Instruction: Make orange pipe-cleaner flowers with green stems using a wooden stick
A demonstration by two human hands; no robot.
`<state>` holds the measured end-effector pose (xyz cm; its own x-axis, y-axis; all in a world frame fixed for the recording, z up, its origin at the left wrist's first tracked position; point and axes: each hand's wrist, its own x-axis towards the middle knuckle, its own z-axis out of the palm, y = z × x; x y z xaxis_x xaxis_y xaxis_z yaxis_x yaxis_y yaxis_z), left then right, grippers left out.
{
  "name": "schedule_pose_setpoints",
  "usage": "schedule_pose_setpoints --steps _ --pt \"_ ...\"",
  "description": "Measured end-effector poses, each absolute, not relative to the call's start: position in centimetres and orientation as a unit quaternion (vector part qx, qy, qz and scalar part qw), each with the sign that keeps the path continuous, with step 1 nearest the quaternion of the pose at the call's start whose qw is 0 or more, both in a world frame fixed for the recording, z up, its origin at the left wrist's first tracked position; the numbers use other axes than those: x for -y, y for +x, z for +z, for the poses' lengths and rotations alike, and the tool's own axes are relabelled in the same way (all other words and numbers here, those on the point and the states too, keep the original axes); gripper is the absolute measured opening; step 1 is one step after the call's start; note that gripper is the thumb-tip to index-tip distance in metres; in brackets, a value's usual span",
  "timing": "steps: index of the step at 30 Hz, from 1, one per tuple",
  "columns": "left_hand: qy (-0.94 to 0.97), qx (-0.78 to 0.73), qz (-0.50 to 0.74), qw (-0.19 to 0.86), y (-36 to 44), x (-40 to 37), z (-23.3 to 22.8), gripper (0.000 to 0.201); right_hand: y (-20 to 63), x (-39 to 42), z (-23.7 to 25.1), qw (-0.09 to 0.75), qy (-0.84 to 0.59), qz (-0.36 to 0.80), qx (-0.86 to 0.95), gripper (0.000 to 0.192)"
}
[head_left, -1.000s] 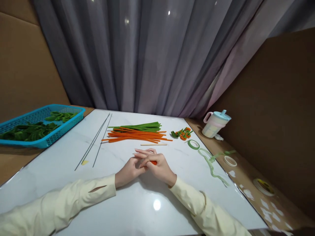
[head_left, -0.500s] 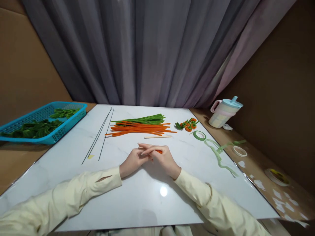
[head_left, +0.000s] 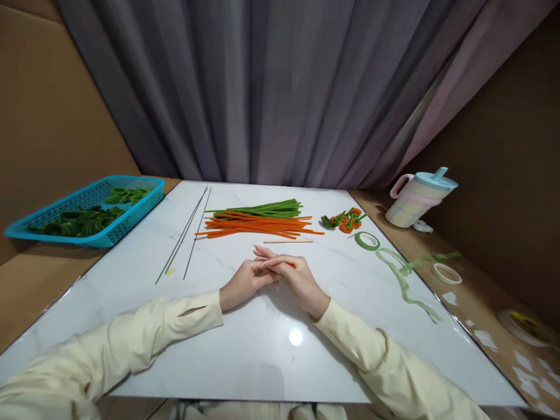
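My left hand (head_left: 245,281) and my right hand (head_left: 304,286) meet over the middle of the white tabletop, fingers overlapping and closed. Between them shows a bit of orange pipe cleaner (head_left: 291,265), mostly covered by my fingers, so its shape is hidden. Just beyond lies a thin wooden stick (head_left: 287,241). Behind it are a bundle of orange pipe cleaners (head_left: 258,225) and a bundle of green pipe cleaners (head_left: 280,208). To their right sits a small pile of orange and green twisted pipe-cleaner pieces (head_left: 345,220).
At left, a blue basket (head_left: 98,239) holds green coiled pieces. Several thin dark wires (head_left: 186,233) lie nearby. At right are a green tape roll (head_left: 367,241), a loose green strip (head_left: 405,286), a white ring (head_left: 446,274) and a lidded jug (head_left: 415,198). Paper scraps litter the right edge.
The view has shifted slightly, so everything sits a little farther right. My hands stay together at the same spot on the table, with the fingers slightly moved and less orange showing.
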<state>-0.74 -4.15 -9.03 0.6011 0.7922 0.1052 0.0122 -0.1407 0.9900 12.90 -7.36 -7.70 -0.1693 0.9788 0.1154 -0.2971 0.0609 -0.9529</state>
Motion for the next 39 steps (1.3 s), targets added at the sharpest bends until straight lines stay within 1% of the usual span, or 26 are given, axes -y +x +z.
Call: schedule_pose_setpoints --steps 6,7,9,11,13,14,19,24,26,30,34,39 --pt "0.678 -0.299 0.337 0.582 -0.8 4.3 -9.1 0.023 13.3 7.4 -7.3 0.510 -0.367 0.569 0.531 0.018" --pt "0.677 -0.296 0.343 0.580 -0.9 4.3 -9.1 0.022 13.3 7.4 -7.2 0.505 -0.364 0.570 0.536 0.024" --pt "0.680 -0.287 0.362 0.569 -1.0 4.4 -9.0 0.016 13.5 7.3 -7.2 0.500 -0.346 0.582 0.540 0.044" --pt "0.683 -0.282 0.388 0.551 -1.0 4.5 -9.1 0.015 13.8 7.3 -7.3 0.494 -0.321 0.591 0.551 0.063" --pt "0.686 -0.282 0.406 0.534 -1.1 4.5 -9.1 0.016 14.1 7.1 -7.4 0.483 -0.301 0.588 0.574 0.073" --pt "0.688 -0.282 0.411 0.527 -1.1 4.5 -9.2 0.016 14.3 7.1 -7.4 0.477 -0.292 0.586 0.587 0.074" --pt "0.728 -0.267 0.416 0.476 -1.4 4.6 -9.4 0.013 15.1 6.9 -7.0 0.469 -0.274 0.549 0.636 0.062" --pt "0.781 -0.222 0.413 0.412 -1.6 4.8 -9.7 0.014 15.3 7.2 -6.2 0.412 -0.312 0.453 0.726 0.073" --pt "0.795 -0.196 0.425 0.386 -1.6 4.8 -10.0 0.014 15.2 7.4 -6.2 0.395 -0.304 0.418 0.759 0.073" --pt "0.814 -0.162 0.450 0.331 -1.8 4.5 -10.7 0.015 14.8 7.7 -6.3 0.366 -0.326 0.349 0.799 0.061" --pt "0.832 -0.164 0.460 0.265 -2.1 4.3 -11.1 0.018 14.5 8.0 -6.5 0.376 -0.348 0.278 0.812 0.046" --pt "0.835 -0.169 0.452 0.263 -2.2 4.3 -11.2 0.023 14.1 8.2 -6.7 0.404 -0.344 0.214 0.820 0.036"
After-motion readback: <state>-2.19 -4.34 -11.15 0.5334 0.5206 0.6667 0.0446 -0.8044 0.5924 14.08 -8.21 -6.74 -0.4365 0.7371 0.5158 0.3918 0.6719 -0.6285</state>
